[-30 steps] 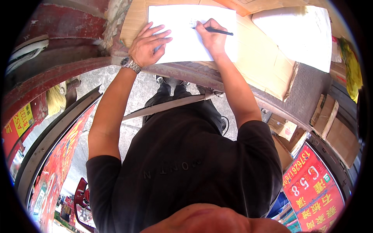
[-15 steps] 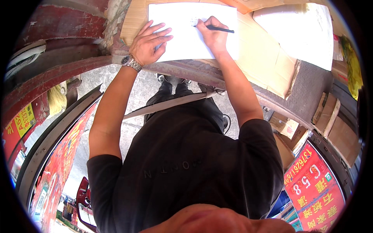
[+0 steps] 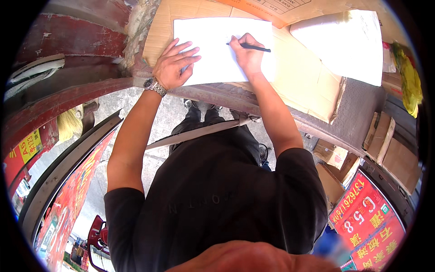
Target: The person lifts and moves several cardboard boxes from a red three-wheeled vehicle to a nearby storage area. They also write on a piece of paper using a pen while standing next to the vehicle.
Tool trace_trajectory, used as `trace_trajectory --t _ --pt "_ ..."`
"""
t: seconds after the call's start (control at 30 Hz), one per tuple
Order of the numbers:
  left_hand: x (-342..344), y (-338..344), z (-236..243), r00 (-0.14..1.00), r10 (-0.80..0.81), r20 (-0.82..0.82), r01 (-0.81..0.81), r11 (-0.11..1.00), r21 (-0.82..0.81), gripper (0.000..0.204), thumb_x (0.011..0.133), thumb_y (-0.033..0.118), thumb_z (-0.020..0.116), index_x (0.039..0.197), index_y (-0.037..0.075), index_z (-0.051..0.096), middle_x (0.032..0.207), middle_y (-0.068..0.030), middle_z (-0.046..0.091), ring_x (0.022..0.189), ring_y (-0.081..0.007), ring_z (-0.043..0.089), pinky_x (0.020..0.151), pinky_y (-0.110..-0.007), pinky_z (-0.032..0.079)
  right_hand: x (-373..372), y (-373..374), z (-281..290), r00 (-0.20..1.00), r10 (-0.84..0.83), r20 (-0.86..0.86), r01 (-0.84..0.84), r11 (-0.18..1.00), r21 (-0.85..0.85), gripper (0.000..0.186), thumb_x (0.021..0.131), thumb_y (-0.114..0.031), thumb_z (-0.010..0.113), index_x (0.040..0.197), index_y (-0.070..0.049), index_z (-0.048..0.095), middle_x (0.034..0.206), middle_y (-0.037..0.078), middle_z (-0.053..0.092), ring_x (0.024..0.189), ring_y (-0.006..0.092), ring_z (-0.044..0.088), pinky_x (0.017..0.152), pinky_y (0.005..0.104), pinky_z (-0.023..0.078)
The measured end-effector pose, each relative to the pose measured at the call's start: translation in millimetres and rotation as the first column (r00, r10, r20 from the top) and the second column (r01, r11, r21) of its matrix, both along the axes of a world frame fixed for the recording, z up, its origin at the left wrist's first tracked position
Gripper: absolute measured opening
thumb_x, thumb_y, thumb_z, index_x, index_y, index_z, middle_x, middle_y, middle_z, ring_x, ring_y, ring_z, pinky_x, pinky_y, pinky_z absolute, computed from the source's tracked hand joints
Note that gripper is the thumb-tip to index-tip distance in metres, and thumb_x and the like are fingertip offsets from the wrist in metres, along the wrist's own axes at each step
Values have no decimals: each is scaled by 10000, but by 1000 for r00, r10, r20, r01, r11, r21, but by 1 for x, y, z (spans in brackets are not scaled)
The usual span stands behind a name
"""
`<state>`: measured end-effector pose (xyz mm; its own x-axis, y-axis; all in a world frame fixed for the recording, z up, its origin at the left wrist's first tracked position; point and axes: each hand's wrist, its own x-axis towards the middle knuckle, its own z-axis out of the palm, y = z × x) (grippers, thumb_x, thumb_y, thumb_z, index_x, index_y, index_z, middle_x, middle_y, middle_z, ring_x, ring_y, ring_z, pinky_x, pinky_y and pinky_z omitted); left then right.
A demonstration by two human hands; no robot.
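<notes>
A white sheet of paper [image 3: 213, 63] lies on flattened cardboard [image 3: 308, 90] at the top middle of the head view. My left hand [image 3: 176, 65] rests on the sheet's left side with fingers spread, a metal watch on its wrist. My right hand [image 3: 247, 54] grips a black pen [image 3: 262, 49], its tip on the sheet near the middle. What is under the tip is too faint to make out.
Another white sheet [image 3: 344, 45] lies to the right, beside yellow plastic [image 3: 408, 86]. A red metal rail [image 3: 86, 90] runs along the near edge. Stacked cardboard [image 3: 396, 158] stands at the right. Red signboards [image 3: 367, 222] flank me, and a strap [image 3: 195, 134] crosses my waist.
The paper, cardboard and both hands appear lower in the picture than half a second ago, as the view has shifted. Both hands keep their poses. A blurred blue shape shows at the lower right.
</notes>
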<state>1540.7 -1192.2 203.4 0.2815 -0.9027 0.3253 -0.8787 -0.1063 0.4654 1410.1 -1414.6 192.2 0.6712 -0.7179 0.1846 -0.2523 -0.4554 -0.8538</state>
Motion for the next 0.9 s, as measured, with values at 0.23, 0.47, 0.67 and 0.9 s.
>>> trace_trajectory --t 0.23,0.47,0.67,0.9 --pt "2 -1 -3 1000 -7 21 7 1000 10 263 846 126 629 1078 177 741 1249 -6 674 1279 -209 540 1155 -471 322 3 -3 -6 1000 17 11 -18 1000 14 323 807 -196 748 638 -40 521 540 42 528 520 115 414 515 294 430" --pt "1 -2 -3 1000 6 4 -6 1000 0 268 837 115 624 1069 174 747 1238 -16 679 1264 -218 555 1156 -473 321 2 -3 -1 999 48 -9 -47 997 60 328 804 -201 745 636 -44 512 544 33 521 531 113 428 524 297 437" --pt "0 -3 5 1000 6 -21 -6 1000 1 277 828 106 635 1075 170 743 1237 -16 679 1261 -217 557 1158 -484 315 1 -16 2 993 33 113 -72 926 371 301 833 -139 766 733 -49 497 707 34 581 661 99 487 624 274 456" --pt "-1 -3 7 1000 8 -22 -7 1000 3 275 822 91 638 1064 167 745 1238 -21 679 1265 -225 556 1154 -495 317 0 -48 54 911 393 124 -411 849 330 145 907 -107 687 1013 -38 615 1085 91 679 950 185 630 792 317 515"
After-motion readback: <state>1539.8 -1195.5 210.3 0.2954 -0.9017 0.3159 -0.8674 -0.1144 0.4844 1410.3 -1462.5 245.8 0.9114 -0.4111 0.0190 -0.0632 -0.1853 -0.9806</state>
